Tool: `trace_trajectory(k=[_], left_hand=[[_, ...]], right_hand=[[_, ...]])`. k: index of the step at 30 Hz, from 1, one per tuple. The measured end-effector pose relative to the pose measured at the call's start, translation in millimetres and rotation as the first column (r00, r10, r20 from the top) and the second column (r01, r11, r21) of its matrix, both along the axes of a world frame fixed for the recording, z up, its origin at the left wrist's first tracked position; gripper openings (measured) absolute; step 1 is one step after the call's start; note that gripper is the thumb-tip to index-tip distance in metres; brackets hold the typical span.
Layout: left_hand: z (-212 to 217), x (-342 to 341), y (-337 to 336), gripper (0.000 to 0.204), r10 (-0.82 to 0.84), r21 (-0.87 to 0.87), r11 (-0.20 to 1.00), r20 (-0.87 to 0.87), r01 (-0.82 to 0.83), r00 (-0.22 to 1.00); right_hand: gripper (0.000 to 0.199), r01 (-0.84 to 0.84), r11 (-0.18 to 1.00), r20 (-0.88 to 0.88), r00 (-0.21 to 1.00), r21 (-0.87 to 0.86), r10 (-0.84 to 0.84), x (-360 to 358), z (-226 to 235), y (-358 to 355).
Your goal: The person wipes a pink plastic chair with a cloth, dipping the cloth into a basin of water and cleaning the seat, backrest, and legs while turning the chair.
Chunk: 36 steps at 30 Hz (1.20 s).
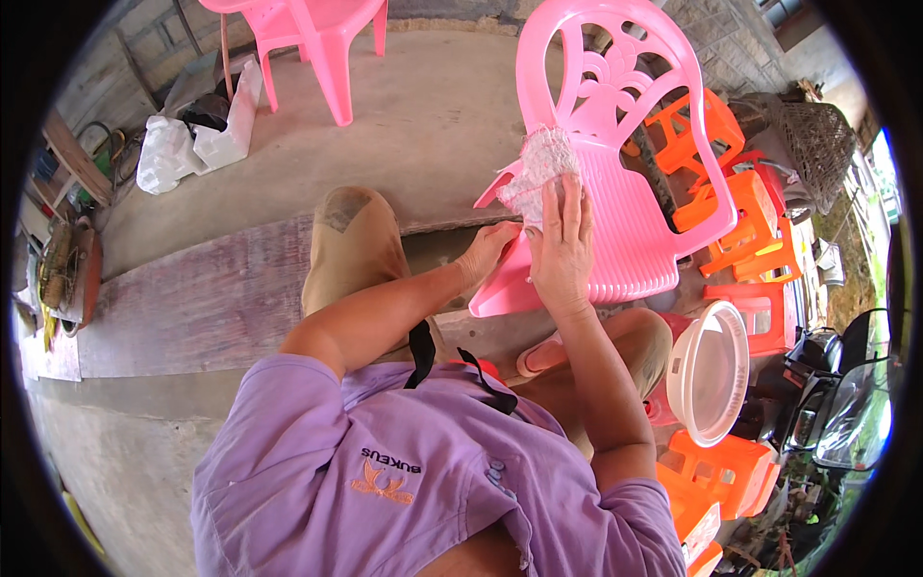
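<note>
A pink plastic armchair (pixel 620 226) stands tilted before me, its openwork backrest away from me and its ribbed seat on the right. My left hand (pixel 486 254) is closed round the edge of its near-left part, beside the armrest. My right hand (pixel 565 248) presses a crumpled whitish-pink cloth (pixel 540 178) against the chair's left side, fingers stretched over the cloth and the thumb along its lower edge. The cloth hides the part of the chair beneath it.
Another pink chair (pixel 317 43) stands at the far left, near a white foam box (pixel 231 125). Orange stools (pixel 735 216) are at the right, with a white-rimmed basin (pixel 716 375) by my right knee. More orange stools (pixel 721 471) lie lower right. A wooden board (pixel 202 298) lies left.
</note>
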<state>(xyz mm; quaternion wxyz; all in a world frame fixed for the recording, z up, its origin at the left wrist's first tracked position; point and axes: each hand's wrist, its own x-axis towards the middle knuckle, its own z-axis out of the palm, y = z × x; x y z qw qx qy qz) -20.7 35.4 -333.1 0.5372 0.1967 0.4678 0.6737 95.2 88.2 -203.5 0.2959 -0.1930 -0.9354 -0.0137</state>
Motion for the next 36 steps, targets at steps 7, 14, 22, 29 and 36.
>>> trace_trajectory(k=[7, 14, 22, 29, 36], left_hand=[[0.9, 1.2, -16.3, 0.031, 0.085, -0.099, 0.99, -0.135, -0.099, 0.987], [-25.9, 13.5, -49.8, 0.034, -0.378, -0.491, 0.871, -0.661, 0.006, 0.649], [68.7, 69.2, -51.3, 0.031, -0.555, -0.677, 0.659, -0.731, 0.327, -0.397], [11.7, 98.1, -37.4, 0.031, -0.416, -0.771, 0.577, -0.56, 0.268, -0.716], [18.6, 128.8, -51.6, 0.031, -0.363, -0.768, 0.534, -0.587, 0.355, -0.724]], right_hand=[[0.055, -0.058, 0.979, -0.075, 0.996, -0.193, 0.044, 53.4, -68.3, 27.5], [0.024, 0.533, 0.769, 0.496, 0.804, -0.354, -0.329, 55.1, -54.3, 58.2], [0.027, 0.537, 0.708, 0.126, 0.828, -0.459, -0.546, 96.2, -53.3, 92.3], [0.023, -0.578, 0.324, -0.37, 0.771, -0.749, 0.518, 54.5, 2.9, -29.0], [0.025, -0.604, 0.091, -0.446, 0.674, -0.792, 0.589, 43.3, 16.8, -77.1]])
